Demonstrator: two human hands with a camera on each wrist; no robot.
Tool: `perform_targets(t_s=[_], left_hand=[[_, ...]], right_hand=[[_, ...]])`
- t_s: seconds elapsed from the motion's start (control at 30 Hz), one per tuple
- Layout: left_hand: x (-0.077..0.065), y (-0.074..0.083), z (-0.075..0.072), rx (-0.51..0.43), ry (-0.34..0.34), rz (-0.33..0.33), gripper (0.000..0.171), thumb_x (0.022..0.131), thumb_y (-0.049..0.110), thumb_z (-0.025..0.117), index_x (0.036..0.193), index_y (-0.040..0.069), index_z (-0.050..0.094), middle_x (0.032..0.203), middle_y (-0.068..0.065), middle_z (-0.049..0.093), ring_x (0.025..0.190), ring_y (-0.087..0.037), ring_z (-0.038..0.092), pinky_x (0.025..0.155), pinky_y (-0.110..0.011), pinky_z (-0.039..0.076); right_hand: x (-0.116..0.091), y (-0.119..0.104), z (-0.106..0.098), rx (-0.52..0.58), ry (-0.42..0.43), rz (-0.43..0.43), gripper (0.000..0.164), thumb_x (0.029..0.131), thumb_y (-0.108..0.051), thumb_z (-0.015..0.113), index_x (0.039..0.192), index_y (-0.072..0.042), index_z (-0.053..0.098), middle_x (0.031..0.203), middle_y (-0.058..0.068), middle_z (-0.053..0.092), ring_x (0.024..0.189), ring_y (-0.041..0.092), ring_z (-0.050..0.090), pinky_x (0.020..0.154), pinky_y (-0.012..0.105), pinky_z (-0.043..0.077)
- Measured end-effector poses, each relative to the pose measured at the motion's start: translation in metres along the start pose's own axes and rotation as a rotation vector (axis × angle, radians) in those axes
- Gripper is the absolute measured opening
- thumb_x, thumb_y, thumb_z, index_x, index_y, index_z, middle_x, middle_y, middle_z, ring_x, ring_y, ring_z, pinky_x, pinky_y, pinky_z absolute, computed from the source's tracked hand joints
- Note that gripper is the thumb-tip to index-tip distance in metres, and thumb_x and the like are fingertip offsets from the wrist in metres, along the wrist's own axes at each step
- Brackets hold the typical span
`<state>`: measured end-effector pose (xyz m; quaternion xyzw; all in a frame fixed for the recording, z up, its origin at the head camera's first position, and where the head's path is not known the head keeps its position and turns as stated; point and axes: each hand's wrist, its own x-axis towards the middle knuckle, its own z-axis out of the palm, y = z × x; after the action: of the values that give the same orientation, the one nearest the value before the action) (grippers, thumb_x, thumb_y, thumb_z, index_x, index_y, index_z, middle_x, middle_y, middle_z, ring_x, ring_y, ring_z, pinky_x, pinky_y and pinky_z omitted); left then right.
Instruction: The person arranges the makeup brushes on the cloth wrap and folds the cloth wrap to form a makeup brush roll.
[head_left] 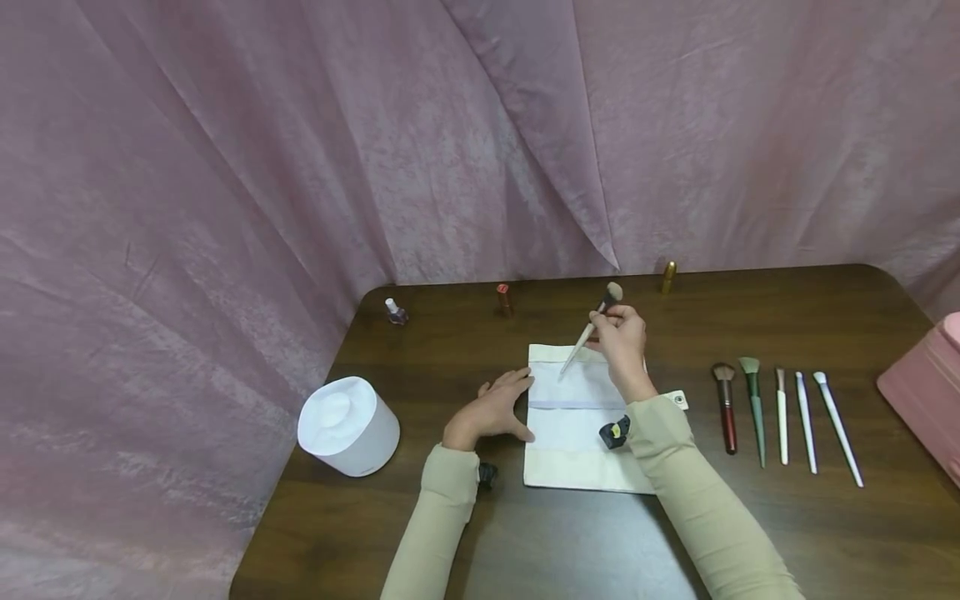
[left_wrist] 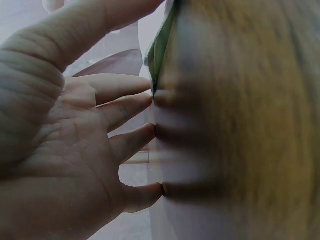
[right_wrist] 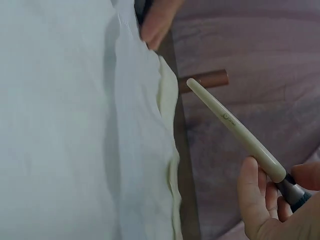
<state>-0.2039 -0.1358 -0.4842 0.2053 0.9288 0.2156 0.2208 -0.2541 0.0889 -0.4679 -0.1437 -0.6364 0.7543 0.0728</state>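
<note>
My right hand (head_left: 622, 340) pinches a makeup brush (head_left: 577, 350) near its ferrule, bristles up and the pale handle slanting down to the left. In the right wrist view the cream handle (right_wrist: 232, 125) points away from the fingers over the edge of a white cloth brush roll (right_wrist: 60, 120). That roll (head_left: 577, 467) lies unfolded on the table, with a pocket seam across its middle. At its left edge is my left hand (head_left: 495, 408), fingers spread and straight. The left wrist view shows these fingertips (left_wrist: 145, 192) touching down along the tabletop beside the cloth's edge.
Several makeup brushes (head_left: 726, 408) lie in a row on the right, near a pink case (head_left: 926, 392). A white round container (head_left: 348, 427) stands at the left. Along the back are a nail polish bottle (head_left: 396, 313), a lipstick (head_left: 504, 298) and a gold tube (head_left: 668, 277).
</note>
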Motion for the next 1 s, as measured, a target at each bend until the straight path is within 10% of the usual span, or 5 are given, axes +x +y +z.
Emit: perform_targets(t_s=[1.0], left_hand=[[0.002, 0.001, -0.001, 0.019, -0.003, -0.018, 0.096, 0.079, 0.027, 0.089, 0.157, 0.008, 0.036, 0.167, -0.004, 0.022, 0.154, -0.027, 0.015, 0.118, -0.061, 0.014]], right_hand=[[-0.02, 0.025, 0.026, -0.212, -0.321, 0.061, 0.024, 0.098, -0.004, 0.06, 0.117, 0.009, 0.053, 0.101, 0.022, 0.066, 0.07, 0.016, 0.066, 0.066, 0.034, 0.06]])
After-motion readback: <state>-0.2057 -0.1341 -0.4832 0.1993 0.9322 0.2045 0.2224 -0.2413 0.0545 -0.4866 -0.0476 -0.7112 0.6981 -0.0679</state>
